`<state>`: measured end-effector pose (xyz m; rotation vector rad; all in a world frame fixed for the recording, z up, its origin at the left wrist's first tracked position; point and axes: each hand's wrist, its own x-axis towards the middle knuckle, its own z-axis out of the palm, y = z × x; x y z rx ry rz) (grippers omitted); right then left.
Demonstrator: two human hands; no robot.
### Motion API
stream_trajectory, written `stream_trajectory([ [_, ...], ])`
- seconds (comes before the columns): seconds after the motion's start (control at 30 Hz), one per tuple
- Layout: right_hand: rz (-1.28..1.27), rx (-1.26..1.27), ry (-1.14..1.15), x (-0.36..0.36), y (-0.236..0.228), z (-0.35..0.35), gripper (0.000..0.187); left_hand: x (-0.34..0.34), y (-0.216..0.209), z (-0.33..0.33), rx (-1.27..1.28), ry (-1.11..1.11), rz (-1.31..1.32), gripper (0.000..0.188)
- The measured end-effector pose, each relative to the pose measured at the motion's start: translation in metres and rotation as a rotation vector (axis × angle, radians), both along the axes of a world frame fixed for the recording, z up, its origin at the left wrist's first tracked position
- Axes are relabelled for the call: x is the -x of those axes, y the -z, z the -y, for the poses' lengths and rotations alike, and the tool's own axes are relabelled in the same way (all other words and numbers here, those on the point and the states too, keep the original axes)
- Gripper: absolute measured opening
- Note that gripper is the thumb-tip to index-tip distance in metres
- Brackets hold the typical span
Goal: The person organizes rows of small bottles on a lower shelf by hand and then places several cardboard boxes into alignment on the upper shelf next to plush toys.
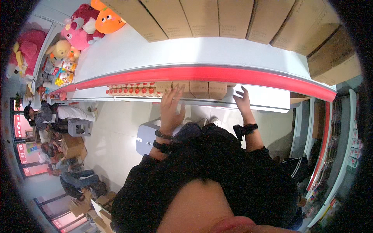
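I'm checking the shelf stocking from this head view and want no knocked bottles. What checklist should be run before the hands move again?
1. Left hand empty: ok, fingers spread, holding nothing.
2. Right hand empty: ok, resting at the shelf edge.
3. Small brown boxes sit upright in a row: ok.
4. Red-capped bottles stand apart from the left hand: ok.
5. Free space right of the boxes: ok, bare shelf shows.
6. Space behind the boxes: cannot tell, hidden by the red trim.
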<state>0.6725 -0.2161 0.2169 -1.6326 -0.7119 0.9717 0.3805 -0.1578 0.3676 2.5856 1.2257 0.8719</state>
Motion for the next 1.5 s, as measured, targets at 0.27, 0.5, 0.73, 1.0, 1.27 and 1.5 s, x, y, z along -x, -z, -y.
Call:
stream_trajectory([
  [0.27, 0.755, 0.579, -0.377, 0.015, -0.026, 0.015, 0.042, 0.006, -0.013, -0.019, 0.052, 0.095, 0.015, 0.044],
  [0.5, 0.782, 0.666, -1.038, 0.031, -0.013, 0.011, 0.046, 0.058, -0.024, -0.033, -0.007, 0.067, 0.081, 0.044],
  [0.73, 0.707, 0.695, -1.303, 0.067, -0.030, 0.004, 0.051, 0.130, -0.020, -0.034, -0.078, -0.058, 0.151, 0.042],
  [1.0, 0.890, 0.473, -1.340, 0.135, -0.084, -0.028, 0.052, 0.195, 0.005, -0.043, 0.047, -0.092, 0.214, 0.017],
  [1.27, 0.787, 0.313, -1.453, 0.156, -0.081, -0.027, 0.056, 0.220, 0.023, -0.047, 0.796, -0.185, -0.312, 0.071],
  [1.5, 0.831, 0.326, -1.310, 0.167, -0.073, -0.008, 0.047, 0.230, 0.058, -0.084, 0.870, -0.032, -0.543, 0.048],
])
